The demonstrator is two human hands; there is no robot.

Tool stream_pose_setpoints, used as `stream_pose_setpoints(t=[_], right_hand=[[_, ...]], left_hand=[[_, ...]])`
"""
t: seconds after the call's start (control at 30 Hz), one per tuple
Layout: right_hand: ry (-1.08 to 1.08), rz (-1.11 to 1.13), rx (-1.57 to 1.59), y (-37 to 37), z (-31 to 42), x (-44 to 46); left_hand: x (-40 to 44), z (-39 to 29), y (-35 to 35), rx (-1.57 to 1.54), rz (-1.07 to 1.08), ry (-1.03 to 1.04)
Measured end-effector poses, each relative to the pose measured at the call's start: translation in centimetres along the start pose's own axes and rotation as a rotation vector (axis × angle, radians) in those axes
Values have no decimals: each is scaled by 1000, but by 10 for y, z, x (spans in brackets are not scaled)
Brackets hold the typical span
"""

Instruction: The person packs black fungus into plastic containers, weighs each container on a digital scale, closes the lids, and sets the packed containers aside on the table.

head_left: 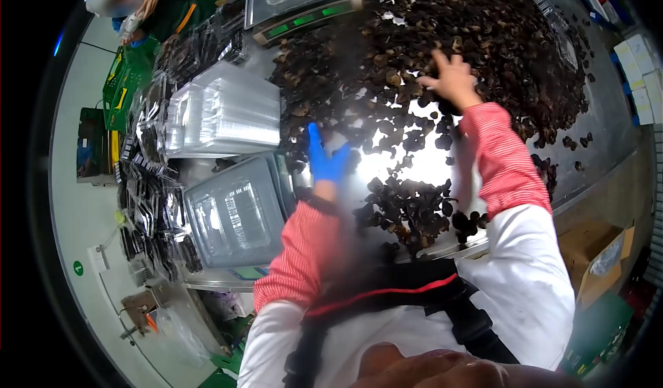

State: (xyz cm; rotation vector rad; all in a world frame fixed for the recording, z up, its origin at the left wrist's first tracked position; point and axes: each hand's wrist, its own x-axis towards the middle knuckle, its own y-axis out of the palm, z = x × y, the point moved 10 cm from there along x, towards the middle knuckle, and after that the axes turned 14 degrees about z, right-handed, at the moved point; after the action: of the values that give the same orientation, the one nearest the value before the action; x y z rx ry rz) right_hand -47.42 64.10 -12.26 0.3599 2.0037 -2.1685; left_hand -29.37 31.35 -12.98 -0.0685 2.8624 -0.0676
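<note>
Dark brown, curled pieces like dried mushrooms lie in a wide heap on the shiny metal table. My right hand, bare, is over the near side of the heap with its fingers spread. My left hand, in a blue glove, has its fingers apart above the table, left of a thinly covered patch, and nothing shows in it. A smaller pile of the same pieces lies nearer my body. Left of my left hand are a stack of clear plastic trays and a clear plastic tub.
A scale with green displays stands at the back. Packed clear boxes are piled along the left. Another person in blue sleeves is at the upper left. An open cardboard box and a green crate are at the lower right.
</note>
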Motion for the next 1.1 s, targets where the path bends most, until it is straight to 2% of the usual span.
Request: stream_pose_setpoints(t=[0.07, 0.13, 0.17, 0.27, 0.4, 0.43, 0.53, 0.6, 0.67, 0.73, 0.8, 0.87, 0.93, 1.0, 1.07, 1.1], right_hand=[[-191, -1, -50, 13, 58, -17], [-334, 46, 187, 29, 102, -44], [-399, 50, 184, 31, 121, -66], [-563, -72, 167, 33, 144, -130], [-564, -96, 315, 8, 105, -161], [-516, -37, 357, 2, 87, -158], [-320, 80, 158, 10, 39, -143], [-282, 278, 114, 33, 38, -131], [-360, 208, 111, 41, 65, -122], [-415, 192, 219, 45, 93, -110], [-436, 211, 306, 49, 118, -103], [-479, 182, 511, 60, 129, -101], [-465, 492, 1019, 85, 132, -109], [-500, 505, 1151, 87, 137, -128], [-438, 639, 1277, 80, 144, -155], [-431, 626, 1240, 70, 148, -166]], left_hand=[[32, 0, 7, 304, 46, 59], [53, 11, 19, 625, 81, 126], [56, 14, 28, 724, 110, 213], [37, 5, 62, 794, 193, 250], [8, -6, 68, 672, 298, 184], [0, -7, 60, 802, 273, 245], [-3, -1, 43, 841, 284, 57], [8, -12, 48, 823, 340, 51], [25, -16, 57, 866, 338, 69], [49, -3, 64, 866, 316, -3], [66, 11, 70, 801, 409, 86], [67, 21, 65, 682, 345, 188], [62, 46, 60, 535, 324, 232], [58, 73, 55, 362, 343, 227], [20, 42, 45, 338, 310, 200], [1, 16, 39, 355, 289, 218]])
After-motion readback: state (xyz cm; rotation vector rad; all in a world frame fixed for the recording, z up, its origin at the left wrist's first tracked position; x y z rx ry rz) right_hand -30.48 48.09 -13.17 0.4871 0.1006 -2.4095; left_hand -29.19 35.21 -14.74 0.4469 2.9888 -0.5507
